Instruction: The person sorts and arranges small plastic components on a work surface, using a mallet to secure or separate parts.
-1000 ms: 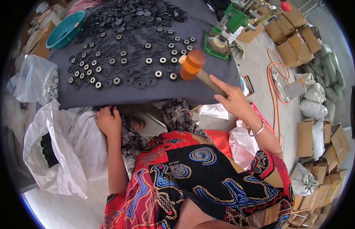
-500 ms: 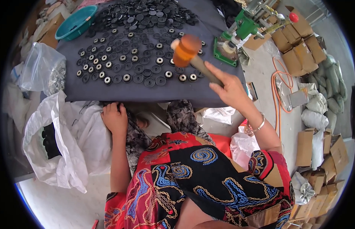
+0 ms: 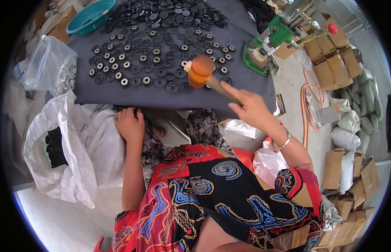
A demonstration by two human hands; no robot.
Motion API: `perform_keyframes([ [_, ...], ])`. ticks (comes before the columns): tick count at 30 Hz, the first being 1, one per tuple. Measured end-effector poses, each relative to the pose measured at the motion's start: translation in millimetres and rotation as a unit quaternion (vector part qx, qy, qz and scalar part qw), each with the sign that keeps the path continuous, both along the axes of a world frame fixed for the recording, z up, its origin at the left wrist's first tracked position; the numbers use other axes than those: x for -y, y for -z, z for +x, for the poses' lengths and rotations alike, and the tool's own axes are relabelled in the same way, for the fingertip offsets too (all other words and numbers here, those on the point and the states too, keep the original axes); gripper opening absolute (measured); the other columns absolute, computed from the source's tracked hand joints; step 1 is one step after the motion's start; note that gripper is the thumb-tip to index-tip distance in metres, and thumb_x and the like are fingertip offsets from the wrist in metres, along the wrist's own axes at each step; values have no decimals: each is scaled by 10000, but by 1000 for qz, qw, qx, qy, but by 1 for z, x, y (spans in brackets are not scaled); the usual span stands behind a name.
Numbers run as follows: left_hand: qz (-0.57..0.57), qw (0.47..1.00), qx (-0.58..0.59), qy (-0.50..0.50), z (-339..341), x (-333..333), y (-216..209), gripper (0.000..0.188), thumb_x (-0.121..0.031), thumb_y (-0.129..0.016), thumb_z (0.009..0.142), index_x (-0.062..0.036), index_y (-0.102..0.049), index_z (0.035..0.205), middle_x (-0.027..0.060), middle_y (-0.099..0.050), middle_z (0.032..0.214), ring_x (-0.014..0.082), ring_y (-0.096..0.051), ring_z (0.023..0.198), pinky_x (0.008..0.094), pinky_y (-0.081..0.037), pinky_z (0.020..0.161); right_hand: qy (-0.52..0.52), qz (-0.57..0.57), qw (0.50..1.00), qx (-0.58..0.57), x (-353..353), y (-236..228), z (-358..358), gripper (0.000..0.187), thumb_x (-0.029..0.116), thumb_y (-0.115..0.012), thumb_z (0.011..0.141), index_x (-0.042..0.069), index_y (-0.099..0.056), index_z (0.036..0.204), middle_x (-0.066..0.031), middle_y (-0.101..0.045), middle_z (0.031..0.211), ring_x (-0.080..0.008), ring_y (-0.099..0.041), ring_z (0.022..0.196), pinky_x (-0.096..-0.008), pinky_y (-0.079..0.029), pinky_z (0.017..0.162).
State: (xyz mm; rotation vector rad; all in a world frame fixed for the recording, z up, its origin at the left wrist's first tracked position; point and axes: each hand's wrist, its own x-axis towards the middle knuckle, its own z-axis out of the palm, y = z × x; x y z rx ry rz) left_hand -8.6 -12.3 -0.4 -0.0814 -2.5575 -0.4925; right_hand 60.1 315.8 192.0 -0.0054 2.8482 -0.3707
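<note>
My right hand (image 3: 251,108) grips a mallet by its handle (image 3: 224,93), with the index finger stretched along it. The mallet's amber-orange head (image 3: 200,72) is motion-blurred above the table's front part and hides some pieces under it. Many small black wheels (image 3: 160,82) lie spread on the dark cloth, several with a shiny metal bearing (image 3: 146,81) in the centre. My left hand (image 3: 130,124) is at the table's front edge beside the white sack, its fingers curled together. Something dark shows at its fingertips, too small to name.
A heap of black discs (image 3: 170,14) covers the table's far side, near a teal basin (image 3: 89,19). A clear bag of metal parts (image 3: 63,75) is at left, above an open white sack (image 3: 80,168). A green hand press (image 3: 256,56) stands at right; cartons (image 3: 334,69) and an orange hose (image 3: 305,105) lie beyond.
The mallet has come down and nearer to me, its head now lower over the wheels. My left hand stays at the table edge. The whole view has shifted slightly.
</note>
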Motion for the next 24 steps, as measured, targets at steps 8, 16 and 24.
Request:
perform_keyframes([
  [8, 8, 1000, -8, 4, 2, -2, -3, 128, -205, -658, 800, -81, -668, 829, 69, -648, 833, 282, -585, 847, 427, -433, 772, -56, -138, 971, -186, -6, 8, -32, 657, 77, -640, 826, 197, -431, 1438, -162, -585, 1293, -384, -610, 1035, -378, -494, 867],
  [16, 28, 1000, 1, 11, 1, -5, -5, 118, -186, -656, 788, -70, -640, 798, 72, -626, 819, 287, -570, 851, 431, -430, 774, -24, -68, 993, -89, 7, 15, -70, 669, 110, -650, 811, 201, -431, 1437, -194, -658, 1092, -365, -652, 899, -380, -499, 786],
  [24, 35, 999, 11, -1, 3, 0, -7, 126, -175, -649, 773, -54, -617, 763, 86, -612, 796, 291, -565, 839, 433, -427, 771, -121, -142, 960, -207, 54, 16, -135, 644, 171, -621, 835, 226, -421, 1444, -208, -666, 863, -385, -644, 820, -449, -490, 750],
])
